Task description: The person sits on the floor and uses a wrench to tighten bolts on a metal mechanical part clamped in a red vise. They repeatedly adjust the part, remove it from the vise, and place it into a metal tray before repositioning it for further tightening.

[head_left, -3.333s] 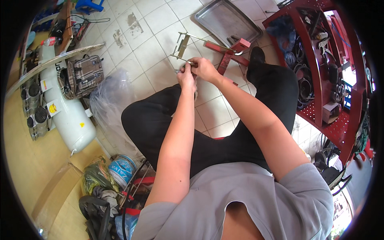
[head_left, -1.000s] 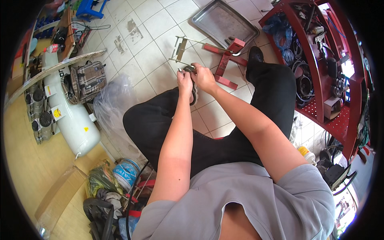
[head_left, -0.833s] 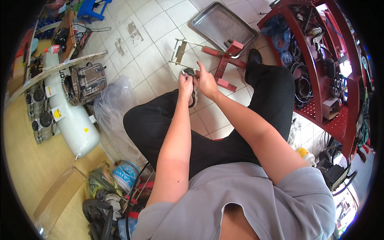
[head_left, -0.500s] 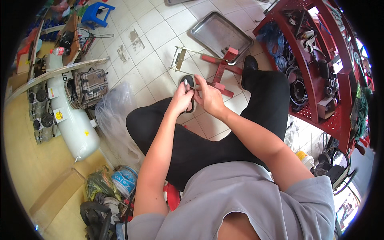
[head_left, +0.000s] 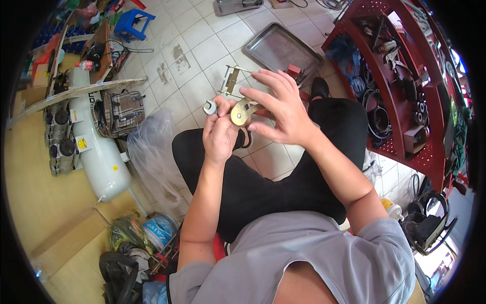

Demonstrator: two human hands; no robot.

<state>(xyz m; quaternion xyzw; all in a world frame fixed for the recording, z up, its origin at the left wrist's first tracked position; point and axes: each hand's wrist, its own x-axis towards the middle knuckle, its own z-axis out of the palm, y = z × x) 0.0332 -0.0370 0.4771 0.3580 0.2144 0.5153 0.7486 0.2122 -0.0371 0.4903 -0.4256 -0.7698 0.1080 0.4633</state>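
Observation:
My left hand (head_left: 218, 136) is closed in front of my knees. The open jaw of a silver open-end wrench (head_left: 209, 107) sticks out of its fist. Beside the thumb, also in the left hand's grip, is a brass-coloured curved metal part (head_left: 239, 117) with a round end and a small centre hole or pin. To the right, my right hand (head_left: 289, 109) is open, fingers spread around the far side of this part. Whether its fingertips touch the part I cannot tell. Beyond the hands, a flat metal bracket with thin rods (head_left: 232, 80) lies on the tiles.
A grey metal tray (head_left: 283, 48) lies ahead, with a red metal stand (head_left: 293, 71) partly hidden behind my right hand. Red shelving (head_left: 400, 121) full of parts stands at right. At left are a white tank (head_left: 104, 167), a plaid bag (head_left: 126, 111) and a blue stool (head_left: 134, 24).
Both hands have come up, nearer the camera. The right hand has spread its fingers and moved right. The wrench jaw and the brass-coloured part now show plainly. The view has shifted slightly.

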